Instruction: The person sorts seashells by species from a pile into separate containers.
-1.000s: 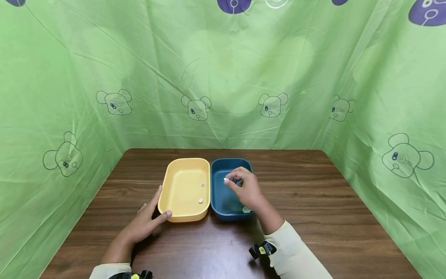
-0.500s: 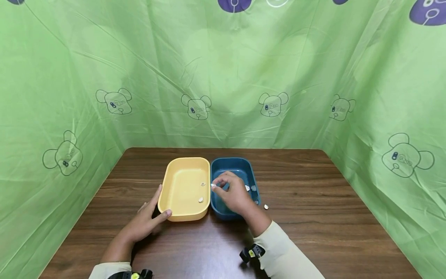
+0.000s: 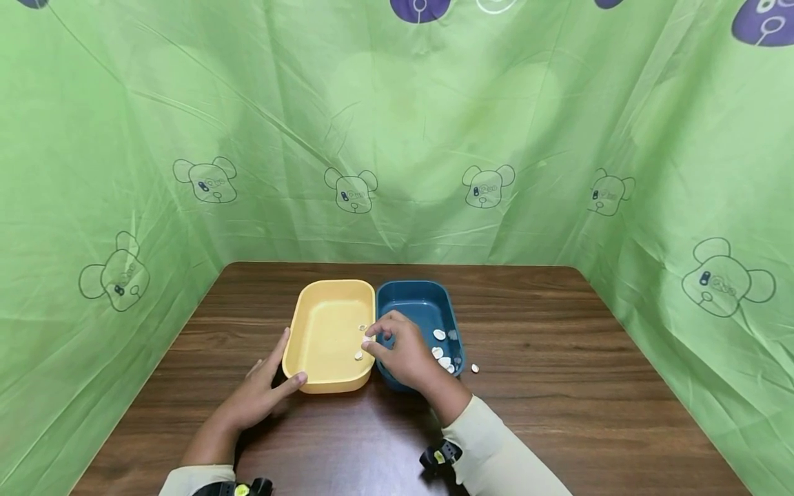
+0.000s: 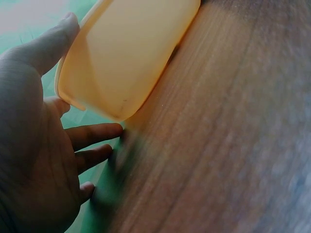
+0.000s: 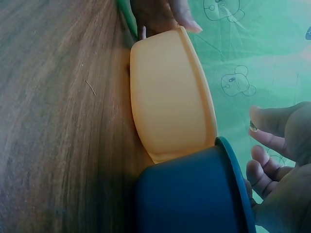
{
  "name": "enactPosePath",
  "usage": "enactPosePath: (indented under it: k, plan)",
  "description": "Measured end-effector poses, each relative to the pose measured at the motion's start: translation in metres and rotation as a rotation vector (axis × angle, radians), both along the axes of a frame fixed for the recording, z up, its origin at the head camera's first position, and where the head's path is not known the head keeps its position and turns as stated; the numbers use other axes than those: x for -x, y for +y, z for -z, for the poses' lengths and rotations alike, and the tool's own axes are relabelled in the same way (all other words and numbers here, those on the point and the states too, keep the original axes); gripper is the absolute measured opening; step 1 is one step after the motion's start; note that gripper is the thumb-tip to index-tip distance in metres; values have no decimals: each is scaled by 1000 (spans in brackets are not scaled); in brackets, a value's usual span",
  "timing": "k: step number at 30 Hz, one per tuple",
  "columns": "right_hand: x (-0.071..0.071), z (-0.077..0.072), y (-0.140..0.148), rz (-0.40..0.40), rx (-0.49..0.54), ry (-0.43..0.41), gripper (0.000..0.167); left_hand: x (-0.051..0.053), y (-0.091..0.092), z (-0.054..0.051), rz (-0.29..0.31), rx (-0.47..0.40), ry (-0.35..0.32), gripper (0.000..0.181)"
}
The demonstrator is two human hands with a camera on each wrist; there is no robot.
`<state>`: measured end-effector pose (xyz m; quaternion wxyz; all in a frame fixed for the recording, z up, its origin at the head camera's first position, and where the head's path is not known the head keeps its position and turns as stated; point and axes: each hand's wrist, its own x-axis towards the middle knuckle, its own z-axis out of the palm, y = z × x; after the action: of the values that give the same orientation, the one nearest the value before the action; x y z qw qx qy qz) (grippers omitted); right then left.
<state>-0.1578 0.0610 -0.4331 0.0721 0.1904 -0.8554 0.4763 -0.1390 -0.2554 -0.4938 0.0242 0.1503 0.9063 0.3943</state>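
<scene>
My right hand (image 3: pixel 402 353) is over the line where the two bins meet. Its thumb and index finger pinch a small white shell-like piece (image 3: pixel 367 339), a tiny spot between the fingertips in the right wrist view. Below the fingertips is the yellow bin (image 3: pixel 322 331), where two similar pale pieces (image 3: pixel 358 355) lie near the right wall. The blue bin (image 3: pixel 409 293) stands against it on the right, with several white pieces (image 3: pixel 439 335) inside. My left hand (image 3: pixel 251 399) rests on the yellow bin's near left corner, thumb at the rim, other fingers spread and fairly straight.
One loose white piece (image 3: pixel 475 368) lies on the brown wooden table (image 3: pixel 540 413), right of the blue bin. A green curtain (image 3: pixel 422 227) printed with bear faces encloses the back and sides.
My right hand has moved left from above the blue bin to the yellow bin's edge, carrying the white piece. Pieces in the blue bin are now uncovered. My left hand stays put.
</scene>
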Motion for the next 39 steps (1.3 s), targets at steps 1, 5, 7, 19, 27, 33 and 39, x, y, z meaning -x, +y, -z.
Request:
enactPosePath:
  k: [1, 5, 7, 19, 27, 33, 39]
  plan:
    - [0, 0, 0, -1, -1, -2, 11, 0, 0, 0, -2, 1, 2, 97]
    - [0, -1, 0, -11, -8, -15, 20, 0, 0, 0, -8, 4, 0, 98]
    - [0, 0, 0, -9, -15, -25, 19, 0, -1, 0, -10, 2, -3, 98]
    - [-1, -3, 8, 19, -9, -38, 12, 0, -1, 0, -9, 0, 5, 98]
    - [-2, -7, 18, 37, -38, -11, 12, 2, 0, 1, -14, 0, 10, 98]
    - [-3, -7, 29, 44, -23, 27, 13, 1, 0, -1, -13, 1, 16, 98]
    - [-5, -7, 45, 66, 32, 80, 9, -1, 0, -1, -9, 8, 22, 98]
